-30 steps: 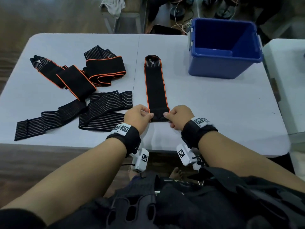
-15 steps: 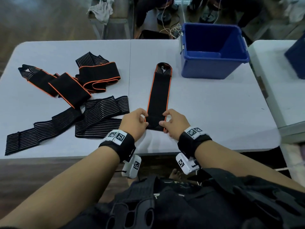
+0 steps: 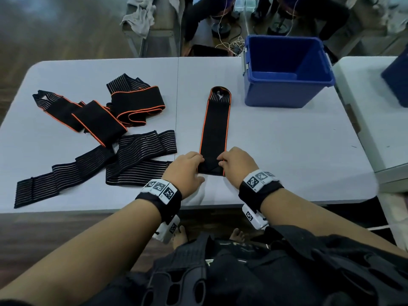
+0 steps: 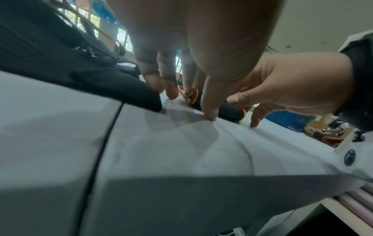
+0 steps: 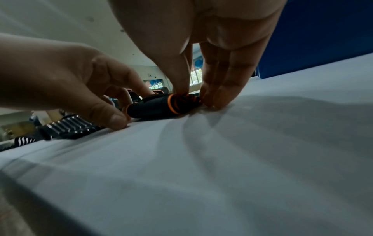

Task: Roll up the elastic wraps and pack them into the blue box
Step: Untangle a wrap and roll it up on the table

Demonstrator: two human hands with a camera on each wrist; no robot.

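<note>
black elastic with orange edging, the wrap (image 3: 215, 129) lies straight on the white table (image 3: 287, 151), its far looped end near the blue box (image 3: 287, 71), its near end wound into a small tight roll (image 5: 159, 107). the left hand (image 3: 184, 171) pinches the roll's left end, the right hand (image 3: 237, 163) its right end, fingers curled down over it and fingertips (image 5: 220, 99) touching the tabletop. from the head view the roll is mostly hidden under both hands; only the wrist views show its coiled orange edge. how many turns it has is hard to tell.

left of it lies a heap of loose wraps (image 3: 99, 133), some orange-edged, some striped, overlapping so their count is unclear. the box stands open at the far right of the table, and only part of its inside shows. a second table (image 3: 375, 107) at the right is cut off by the frame edge, with something dark blue on it.
</note>
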